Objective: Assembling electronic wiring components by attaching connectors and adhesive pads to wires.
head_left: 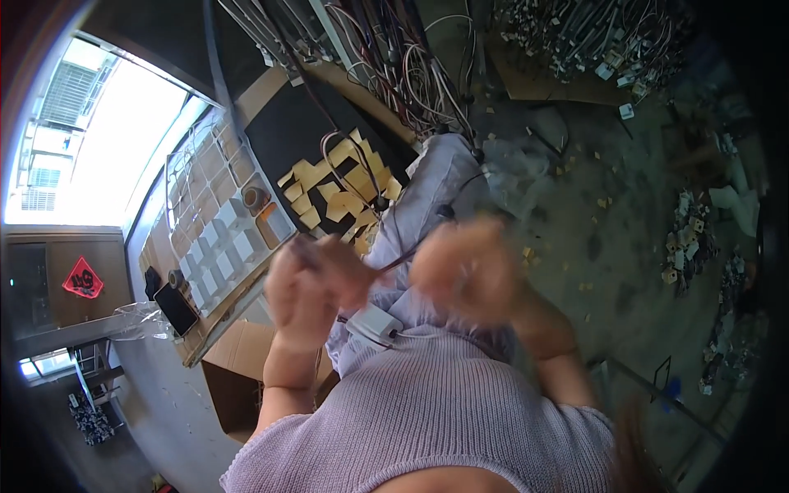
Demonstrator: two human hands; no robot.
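Observation:
Both of my hands are raised over my lap and smeared by motion. A dark thin cable (398, 262) stretches between them. My left hand (316, 283) is closed around one part of it. On the other side my right hand (464, 271) is curled with its fingers pinched on the cable; the fingertips are blurred. Just below the hands a white box-shaped power adapter (374, 325) rests on my lap, with a lead coming out of its end. More cables trail over my light trousers (448, 177), and a black plug (445, 212) lies there.
To the left, a bench holds rows of white boxes (223, 261), a tape roll (254, 197) and a phone (176, 309). Yellow paper pieces (349, 193) lie on a black surface ahead. Bundled cables (427, 82) hang beyond my knees. An open carton (234, 370) stands beside me.

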